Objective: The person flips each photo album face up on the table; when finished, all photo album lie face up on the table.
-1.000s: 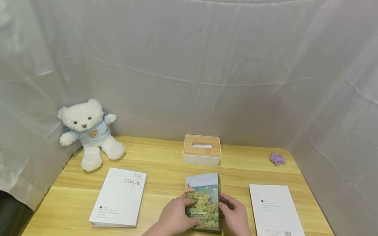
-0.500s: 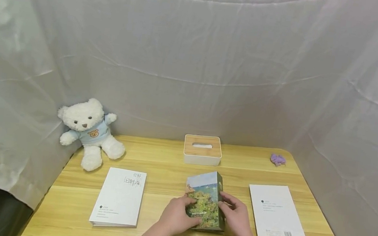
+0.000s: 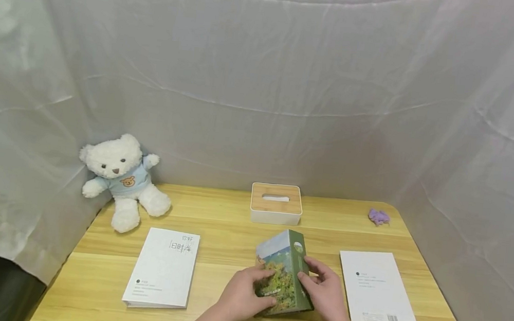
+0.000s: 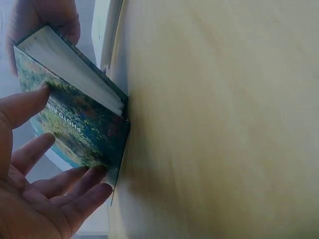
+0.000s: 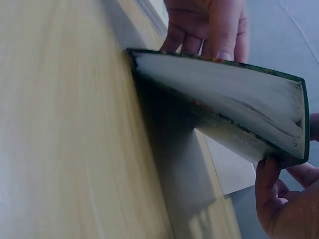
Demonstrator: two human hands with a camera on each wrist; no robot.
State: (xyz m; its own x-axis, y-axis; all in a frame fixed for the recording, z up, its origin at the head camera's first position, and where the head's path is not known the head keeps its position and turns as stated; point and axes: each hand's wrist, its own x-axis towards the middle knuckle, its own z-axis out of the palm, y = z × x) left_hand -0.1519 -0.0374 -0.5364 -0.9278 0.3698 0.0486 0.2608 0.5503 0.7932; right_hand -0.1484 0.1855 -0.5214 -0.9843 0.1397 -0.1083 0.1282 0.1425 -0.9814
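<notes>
A photo album [image 3: 280, 276] with a painted garden-and-sea cover stands tilted near the table's front, its green spine [image 3: 299, 268] raised on the right. In the right wrist view, white pages [image 5: 224, 94] show between its covers. My right hand [image 3: 324, 291] holds the spine side, thumb on the spine and fingers at the back cover. My left hand [image 3: 244, 293] touches the front cover, its thumb and fingers spread against it in the left wrist view. The album's left edge rests on the wooden table [image 3: 220, 250].
White albums lie on either side, one on the left [image 3: 163, 270] and one on the right [image 3: 379, 291]. A tissue box [image 3: 276, 204] stands behind the photo album. A white teddy bear [image 3: 124, 184] sits at the back left, and a small purple object [image 3: 379, 216] lies at the back right.
The photo album has tilted further, its spine side rising so that more of the green spine shows. My right hand has risen and shifted slightly right with it; my left hand has barely moved.
</notes>
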